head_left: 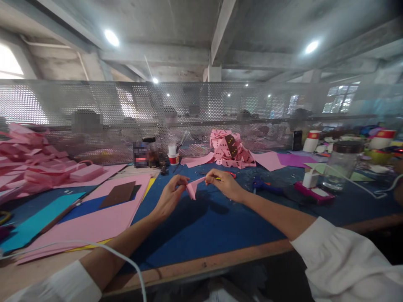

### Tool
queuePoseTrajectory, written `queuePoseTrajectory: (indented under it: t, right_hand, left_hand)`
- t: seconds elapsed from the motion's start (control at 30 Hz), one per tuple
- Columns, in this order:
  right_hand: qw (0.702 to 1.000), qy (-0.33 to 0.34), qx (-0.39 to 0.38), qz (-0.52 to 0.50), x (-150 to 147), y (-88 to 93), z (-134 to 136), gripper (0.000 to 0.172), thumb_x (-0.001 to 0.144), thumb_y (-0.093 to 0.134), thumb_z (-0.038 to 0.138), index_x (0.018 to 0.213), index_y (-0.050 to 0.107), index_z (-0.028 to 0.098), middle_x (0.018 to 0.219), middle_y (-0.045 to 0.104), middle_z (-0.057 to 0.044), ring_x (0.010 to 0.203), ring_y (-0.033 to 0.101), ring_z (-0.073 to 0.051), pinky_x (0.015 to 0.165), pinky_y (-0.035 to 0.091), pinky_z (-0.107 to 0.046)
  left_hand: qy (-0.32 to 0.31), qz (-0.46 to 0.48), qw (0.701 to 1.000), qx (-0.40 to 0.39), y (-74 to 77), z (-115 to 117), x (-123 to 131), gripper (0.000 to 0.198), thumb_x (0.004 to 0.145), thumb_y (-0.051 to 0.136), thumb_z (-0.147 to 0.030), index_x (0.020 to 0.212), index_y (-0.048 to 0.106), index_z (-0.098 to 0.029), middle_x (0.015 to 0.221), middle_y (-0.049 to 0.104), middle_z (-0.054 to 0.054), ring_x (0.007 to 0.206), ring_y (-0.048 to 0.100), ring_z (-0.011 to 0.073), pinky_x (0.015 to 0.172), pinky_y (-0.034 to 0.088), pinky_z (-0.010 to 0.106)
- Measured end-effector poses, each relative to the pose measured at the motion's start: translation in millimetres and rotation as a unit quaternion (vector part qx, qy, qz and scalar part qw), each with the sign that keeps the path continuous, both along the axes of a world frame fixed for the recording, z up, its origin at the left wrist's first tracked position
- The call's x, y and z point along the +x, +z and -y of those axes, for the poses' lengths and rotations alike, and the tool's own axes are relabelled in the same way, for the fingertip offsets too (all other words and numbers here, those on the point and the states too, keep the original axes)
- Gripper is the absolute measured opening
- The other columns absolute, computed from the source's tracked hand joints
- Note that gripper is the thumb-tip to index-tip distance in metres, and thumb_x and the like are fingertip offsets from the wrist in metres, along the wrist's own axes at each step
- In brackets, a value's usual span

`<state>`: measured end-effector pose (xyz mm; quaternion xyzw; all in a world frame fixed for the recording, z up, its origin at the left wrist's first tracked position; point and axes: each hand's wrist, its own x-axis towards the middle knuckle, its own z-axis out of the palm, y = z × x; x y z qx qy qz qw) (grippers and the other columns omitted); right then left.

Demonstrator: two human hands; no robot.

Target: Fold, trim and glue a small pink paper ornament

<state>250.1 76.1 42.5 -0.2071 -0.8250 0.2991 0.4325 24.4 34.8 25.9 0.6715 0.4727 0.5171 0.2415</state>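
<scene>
A small folded piece of pink paper is held up over the blue table mat, stretched between both hands. My left hand pinches its left edge with thumb and fingers. At its right end, the fingertips of my right hand are closed on a narrow corner. Behind my right hand lie scissors with red handles, partly covered by the hand. Farther back stands a pink paper construction with dark dots and one dark patterned piece.
Pink sheets and a pile of pink strips lie left. A glue gun, a pink box and a glass jar stand right. A white cable crosses the near left. A perforated screen runs behind.
</scene>
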Motion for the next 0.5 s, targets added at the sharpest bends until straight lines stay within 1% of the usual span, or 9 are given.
queuePoseTrajectory:
  t: [0.17, 0.37, 0.5]
  right_hand:
    - [1.0, 0.01, -0.008, -0.006, -0.5, -1.8, -1.4, 0.029, 0.096, 0.05, 0.043, 0.087, 0.06, 0.018, 0.086, 0.063, -0.003, 0.086, 0.06, -0.016, 0.082, 0.044, -0.028]
    - [1.0, 0.002, -0.006, 0.009, -0.5, -1.2, 0.1, 0.028, 0.096, 0.051, 0.041, 0.085, 0.06, 0.017, 0.083, 0.063, -0.003, 0.082, 0.06, -0.015, 0.079, 0.044, -0.028]
    - [0.999, 0.016, -0.024, 0.015, -1.3, -3.0, -0.5, 0.028, 0.096, 0.05, 0.04, 0.086, 0.061, 0.017, 0.084, 0.064, -0.003, 0.084, 0.061, -0.016, 0.082, 0.045, -0.029]
  left_hand:
    - [-0.002, 0.016, 1.0, -0.003, 1.6, 0.9, 2.2, 0.012, 0.077, 0.046, -0.023, 0.084, 0.055, -0.019, 0.112, 0.063, 0.005, 0.096, 0.06, 0.0196, 0.086, 0.049, 0.034]
    - [0.002, 0.004, 1.0, 0.001, 0.2, 0.2, 0.7, 0.011, 0.078, 0.047, -0.024, 0.084, 0.055, -0.019, 0.112, 0.063, 0.005, 0.097, 0.059, 0.02, 0.089, 0.047, 0.036]
    - [0.012, -0.003, 1.0, 0.004, -0.3, -1.3, -1.2, 0.01, 0.076, 0.047, -0.022, 0.082, 0.055, -0.019, 0.11, 0.063, 0.005, 0.098, 0.059, 0.0203, 0.089, 0.046, 0.036]
